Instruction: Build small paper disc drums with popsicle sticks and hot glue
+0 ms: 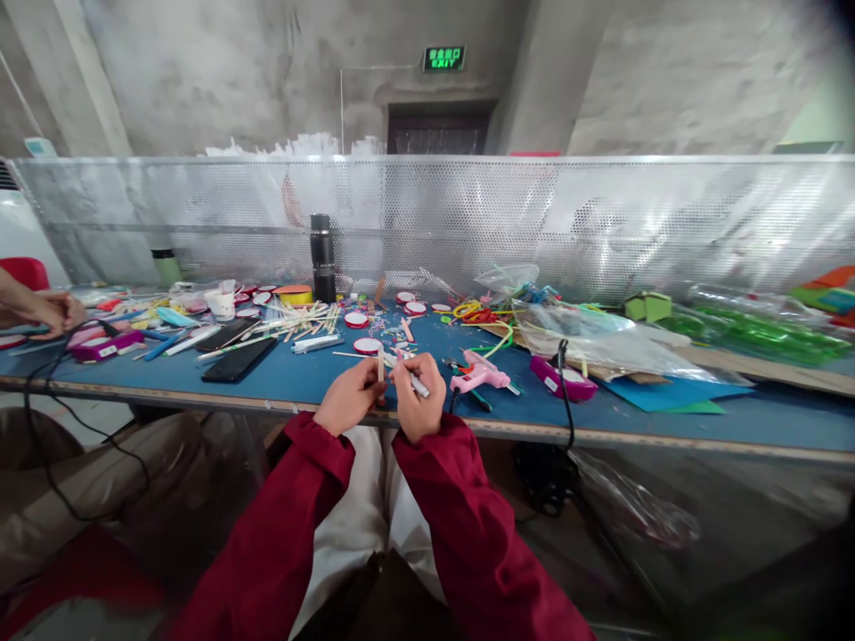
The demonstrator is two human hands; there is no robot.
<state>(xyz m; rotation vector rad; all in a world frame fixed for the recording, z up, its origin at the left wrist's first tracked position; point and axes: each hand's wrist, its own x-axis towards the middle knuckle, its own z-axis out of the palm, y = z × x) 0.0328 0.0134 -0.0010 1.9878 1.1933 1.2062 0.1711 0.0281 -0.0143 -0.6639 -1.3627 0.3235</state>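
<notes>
Both my hands are at the near edge of the blue table (313, 378), in dark red sleeves. My left hand (351, 396) is closed in a pinch on a thin wooden stick (381, 365) that stands nearly upright. My right hand (420, 396) is closed round a white marker pen (419, 385), its tip pointing left at the stick. The two hands almost touch. A pink glue gun (477, 374) lies just right of my right hand.
Craft clutter covers the table: wooden sticks (294, 322), red-rimmed round lids (356, 320), a black phone (239, 361), a black flask (323, 258), plastic bags (588, 343), a purple tool (571, 381). Another person's hand (50, 312) rests at the far left. A perforated metal screen (534, 214) backs the table.
</notes>
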